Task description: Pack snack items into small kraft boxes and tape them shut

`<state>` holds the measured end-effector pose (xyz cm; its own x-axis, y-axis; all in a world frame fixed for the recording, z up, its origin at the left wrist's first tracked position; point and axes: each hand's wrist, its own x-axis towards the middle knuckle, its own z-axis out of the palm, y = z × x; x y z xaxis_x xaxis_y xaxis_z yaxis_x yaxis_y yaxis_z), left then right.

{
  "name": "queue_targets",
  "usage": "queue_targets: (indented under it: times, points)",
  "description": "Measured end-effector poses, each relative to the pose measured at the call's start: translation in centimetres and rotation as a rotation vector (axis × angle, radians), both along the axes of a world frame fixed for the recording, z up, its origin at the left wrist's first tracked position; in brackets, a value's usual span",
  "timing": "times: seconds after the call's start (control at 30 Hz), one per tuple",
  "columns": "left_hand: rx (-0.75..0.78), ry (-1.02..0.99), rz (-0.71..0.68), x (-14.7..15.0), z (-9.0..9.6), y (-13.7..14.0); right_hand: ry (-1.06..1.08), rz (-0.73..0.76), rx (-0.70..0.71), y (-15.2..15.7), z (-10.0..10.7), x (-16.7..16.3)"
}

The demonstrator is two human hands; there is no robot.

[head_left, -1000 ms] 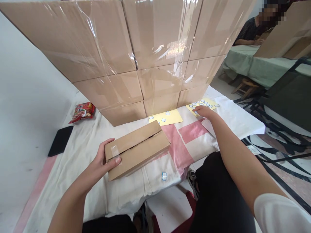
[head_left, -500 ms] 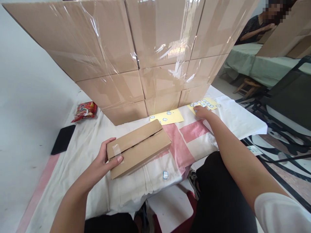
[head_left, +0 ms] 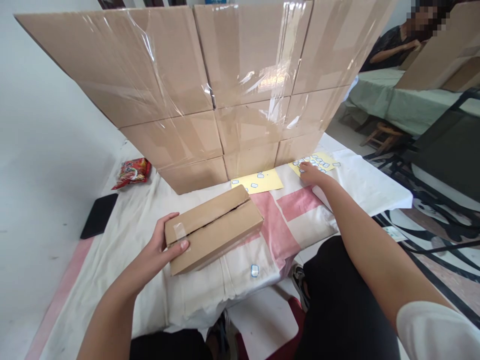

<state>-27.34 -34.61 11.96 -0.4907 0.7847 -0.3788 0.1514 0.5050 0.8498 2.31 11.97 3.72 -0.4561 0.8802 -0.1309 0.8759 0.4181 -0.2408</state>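
Note:
My left hand [head_left: 165, 245] grips the near-left end of a closed brown cardboard box [head_left: 221, 225], thumb on top, fingers round the far side. A bit of clear tape crosses the box's top flaps by the thumb. My right hand [head_left: 311, 174] reaches to a yellow sheet [head_left: 330, 159] dotted with several small blue-edged white stickers [head_left: 319, 161]. Its fingers are bent together at the sheet; what lies between them is hidden. Beyond the box lies a second yellow sheet [head_left: 268, 182] with several such stickers. A single blue-edged sticker [head_left: 254, 270] sits near the table's front edge.
A tall cardboard partition [head_left: 247, 85] covered in clear tape stands across the table [head_left: 150, 290]. On the left lie a red snack packet [head_left: 132, 173] and a black phone-like slab [head_left: 99, 216]. At right are a dark chair [head_left: 446, 135], a wooden stool [head_left: 380, 135] and another person [head_left: 390, 50].
The view has tilted slightly. My right hand has shifted a little at the yellow sheet. My left hand and the box stay in place.

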Motion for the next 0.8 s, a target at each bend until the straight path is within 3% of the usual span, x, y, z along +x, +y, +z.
queue_targets:
  times: [0.13,0.33,0.63,0.8]
  points:
    - [0.014,0.006,0.012,0.1,-0.1,0.1,-0.034,-0.017,-0.079,-0.3,0.1,-0.2]
    - [0.045,0.043,0.027,0.5,0.0,0.1,0.012,-0.043,-0.080,-0.6,0.3,-0.4]
    - [0.060,0.050,0.022,0.1,-0.6,0.0,0.332,-0.126,0.090,-1.8,1.9,0.2]
    - [0.073,0.017,0.059,-0.2,-0.7,-0.1,0.564,-0.114,0.185,-4.3,3.3,-0.8]
